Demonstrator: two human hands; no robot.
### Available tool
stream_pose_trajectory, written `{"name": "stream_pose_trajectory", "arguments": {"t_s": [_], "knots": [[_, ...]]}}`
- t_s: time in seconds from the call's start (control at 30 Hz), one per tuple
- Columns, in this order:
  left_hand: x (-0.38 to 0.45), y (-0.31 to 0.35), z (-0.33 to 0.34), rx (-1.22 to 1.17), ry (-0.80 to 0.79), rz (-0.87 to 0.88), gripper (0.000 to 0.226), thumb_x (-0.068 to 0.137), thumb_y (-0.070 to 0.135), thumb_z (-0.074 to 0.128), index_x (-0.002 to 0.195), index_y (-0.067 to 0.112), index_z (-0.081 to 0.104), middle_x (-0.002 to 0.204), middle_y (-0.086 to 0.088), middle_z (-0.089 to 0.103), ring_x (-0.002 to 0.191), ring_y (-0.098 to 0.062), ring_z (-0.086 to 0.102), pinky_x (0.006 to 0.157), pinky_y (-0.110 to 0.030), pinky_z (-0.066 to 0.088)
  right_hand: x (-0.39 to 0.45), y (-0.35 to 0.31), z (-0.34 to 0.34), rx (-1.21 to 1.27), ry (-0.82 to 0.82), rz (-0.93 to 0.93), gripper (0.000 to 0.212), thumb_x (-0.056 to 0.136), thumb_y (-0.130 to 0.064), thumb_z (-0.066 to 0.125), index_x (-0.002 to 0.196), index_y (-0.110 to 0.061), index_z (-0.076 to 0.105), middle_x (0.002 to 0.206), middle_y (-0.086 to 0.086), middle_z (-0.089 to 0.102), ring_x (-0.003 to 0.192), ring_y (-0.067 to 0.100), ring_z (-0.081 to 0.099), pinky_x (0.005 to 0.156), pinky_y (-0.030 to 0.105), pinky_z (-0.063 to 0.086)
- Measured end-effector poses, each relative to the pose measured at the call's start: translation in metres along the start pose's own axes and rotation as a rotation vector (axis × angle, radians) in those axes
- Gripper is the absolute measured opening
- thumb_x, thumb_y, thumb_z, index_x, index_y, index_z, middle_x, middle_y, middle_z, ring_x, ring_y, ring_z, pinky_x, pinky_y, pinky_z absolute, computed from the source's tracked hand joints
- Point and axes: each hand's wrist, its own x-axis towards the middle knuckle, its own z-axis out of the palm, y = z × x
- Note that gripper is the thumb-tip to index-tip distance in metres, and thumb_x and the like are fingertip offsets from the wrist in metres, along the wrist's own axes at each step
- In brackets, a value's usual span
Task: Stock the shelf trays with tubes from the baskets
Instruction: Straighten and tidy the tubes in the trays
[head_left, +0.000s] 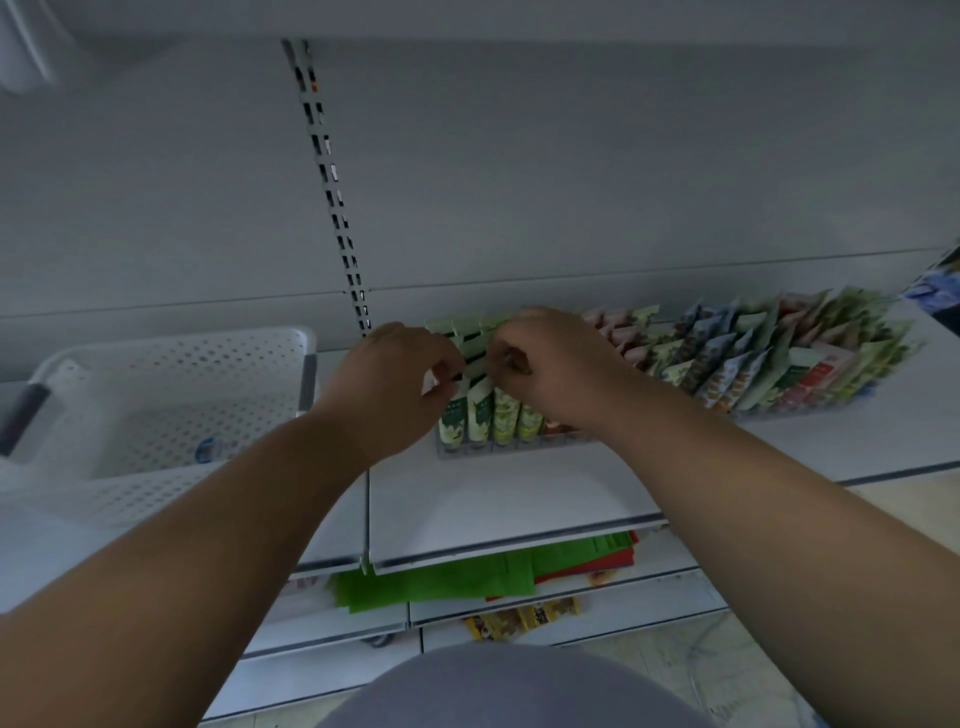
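A clear shelf tray (467, 451) stands on the white shelf, packed with upright green tubes (480, 410) in rows. Both my hands are over its left end. My left hand (387, 387) pinches the flat top edge of a green tube at the tray's front left. My right hand (550, 364) has its fingers curled on the tops of the neighbouring green tubes, covering part of the rows. A second batch of tubes (769, 358), blue, green and red, fills the tray further right. A white perforated basket (171, 400) sits on the shelf to the left.
A slotted metal upright (332, 192) runs up the back panel between basket and tray. The shelf front (498, 545) lies bare before the tray. Green and red packets (467, 571) lie on a lower shelf. A dark item (935, 291) sits at far right.
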Motion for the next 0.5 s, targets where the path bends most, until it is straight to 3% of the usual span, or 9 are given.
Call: {"name": "stream_pose_trajectory", "arguments": {"t_s": [0.1, 0.3, 0.5], "knots": [[0.004, -0.005, -0.003, -0.018, 0.066, -0.045, 0.014, 0.087, 0.02, 0.062, 0.098, 0.025, 0.069, 0.086, 0.016, 0.058, 0.071, -0.001, 0.042, 0.064, -0.007, 0.028, 0.008, 0.008, -0.006, 0.01, 0.005, 0.023, 0.011, 0.085, -0.023, 0.065, 0.091, -0.016, 0.07, 0.083, -0.003, 0.052, 0.076, 0.019, 0.055, 0.063, 0.028, 0.039], [0.02, -0.013, -0.007, 0.003, -0.037, -0.103, 0.006, 0.086, 0.027, 0.064, 0.089, 0.027, 0.069, 0.085, 0.01, 0.062, 0.083, -0.013, 0.059, 0.077, -0.031, 0.049, 0.03, 0.006, -0.005, -0.035, -0.139, -0.005, 0.013, 0.083, -0.028, 0.066, 0.093, -0.021, 0.071, 0.09, 0.001, 0.065, 0.082, 0.021, 0.059, 0.068, 0.03, 0.044], [0.028, -0.011, -0.006, 0.096, -0.151, -0.094, 0.013, 0.088, 0.031, 0.06, 0.094, 0.029, 0.071, 0.095, 0.008, 0.067, 0.091, -0.015, 0.06, 0.081, -0.029, 0.048, 0.04, 0.003, -0.003, -0.061, -0.195, 0.024, 0.012, 0.082, -0.024, 0.065, 0.086, -0.015, 0.071, 0.082, 0.005, 0.067, 0.076, 0.024, 0.06, 0.066, 0.032, 0.048]]}}
